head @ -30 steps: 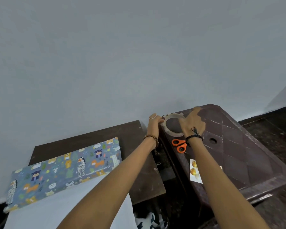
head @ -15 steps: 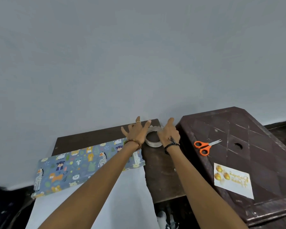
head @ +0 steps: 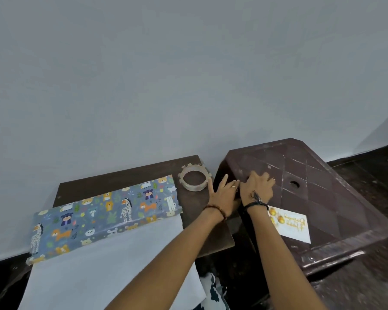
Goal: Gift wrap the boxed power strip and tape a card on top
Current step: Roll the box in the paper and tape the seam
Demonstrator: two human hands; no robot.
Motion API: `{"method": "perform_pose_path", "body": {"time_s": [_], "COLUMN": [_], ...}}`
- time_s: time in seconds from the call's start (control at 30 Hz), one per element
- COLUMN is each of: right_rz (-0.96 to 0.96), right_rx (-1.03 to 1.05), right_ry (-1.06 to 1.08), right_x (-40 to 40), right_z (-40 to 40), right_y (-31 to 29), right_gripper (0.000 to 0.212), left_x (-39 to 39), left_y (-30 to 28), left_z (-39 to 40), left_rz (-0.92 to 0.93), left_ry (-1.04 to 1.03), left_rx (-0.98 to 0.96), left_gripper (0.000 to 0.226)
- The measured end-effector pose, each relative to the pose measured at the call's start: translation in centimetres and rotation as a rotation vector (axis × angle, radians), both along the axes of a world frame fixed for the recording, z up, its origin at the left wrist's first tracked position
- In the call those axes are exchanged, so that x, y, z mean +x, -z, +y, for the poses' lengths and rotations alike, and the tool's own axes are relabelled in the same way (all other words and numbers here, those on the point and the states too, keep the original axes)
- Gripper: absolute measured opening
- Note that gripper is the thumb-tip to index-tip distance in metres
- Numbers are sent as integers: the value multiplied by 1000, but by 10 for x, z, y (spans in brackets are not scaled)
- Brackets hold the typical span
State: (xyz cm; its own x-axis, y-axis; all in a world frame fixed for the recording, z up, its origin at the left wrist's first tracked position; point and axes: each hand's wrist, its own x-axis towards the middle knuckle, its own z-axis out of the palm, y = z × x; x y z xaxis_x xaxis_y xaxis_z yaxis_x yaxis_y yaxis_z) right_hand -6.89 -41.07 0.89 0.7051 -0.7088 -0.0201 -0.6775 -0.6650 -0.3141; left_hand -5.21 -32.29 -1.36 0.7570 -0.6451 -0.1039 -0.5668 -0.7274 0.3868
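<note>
The long box point(head: 105, 211), partly covered in blue animal-print wrapping paper, lies on the dark wooden table point(head: 126, 177). The paper's white underside point(head: 112, 258) spreads toward me. A clear tape roll point(head: 194, 177) lies flat on the table by the box's right end. My left hand point(head: 224, 193) rests just right of the roll at the table's edge, fingers apart and holding nothing. My right hand point(head: 258, 186) lies palm down on the brown plastic stool point(head: 336, 198). Whether anything is under it is hidden. A white card with gold print point(head: 289, 224) lies on the stool near my right wrist.
A plain grey wall stands right behind the table and stool. The stool top has a round hole point(head: 294, 184) right of my right hand. A narrow gap separates table and stool. Dark floor lies to the right, and patterned cloth point(head: 213, 291) shows below.
Both hands let go of the tape roll, which now lies on the table, and moved right. My right hand now covers the spot on the stool where the orange scissors lay.
</note>
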Motion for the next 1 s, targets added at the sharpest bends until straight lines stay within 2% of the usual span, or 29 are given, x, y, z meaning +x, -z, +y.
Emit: {"method": "perform_pose_path", "body": {"time_s": [0.1,0.2,0.27,0.37,0.43,0.53,0.7,0.8,0.9,1.0], "right_rz": [-41,-130,-270,-459,-405,-260,-166,-222,-331,-337], "right_rx": [70,77,88,212,258,270,263,226,181,119], "right_ry": [-22,-75,-191,-442,-548,-642,-737,-781,-922,-1077], "right_x": [-8,-20,-30,-49,-61,-71,-73,-67,-56,-44], "right_z": [2,16,32,60,76,87,90,107,149,195], "right_y": [-4,-9,-4,12,30,50,46,29,10,0], "right_gripper": [27,23,24,27,29,30,33,28,22,28], "left_x": [-10,-22,-29,-38,-48,-63,-81,-90,-94,-92], "left_y": [5,-1,-5,-8,-4,12,30,33,39,45], "left_z": [7,25,47,96,135,192,259,275,283,283], "left_rz": [-10,-57,-123,-197,-198,-212,-142,-13,68,88], "left_ry": [13,-49,-107,-228,-268,-287,-378,-430,-387,-373], "left_rx": [4,-96,-188,-306,-330,-244,-133,-135,-178,-223], "left_gripper": [53,51,49,42,34,30,31,39,43,43]}}
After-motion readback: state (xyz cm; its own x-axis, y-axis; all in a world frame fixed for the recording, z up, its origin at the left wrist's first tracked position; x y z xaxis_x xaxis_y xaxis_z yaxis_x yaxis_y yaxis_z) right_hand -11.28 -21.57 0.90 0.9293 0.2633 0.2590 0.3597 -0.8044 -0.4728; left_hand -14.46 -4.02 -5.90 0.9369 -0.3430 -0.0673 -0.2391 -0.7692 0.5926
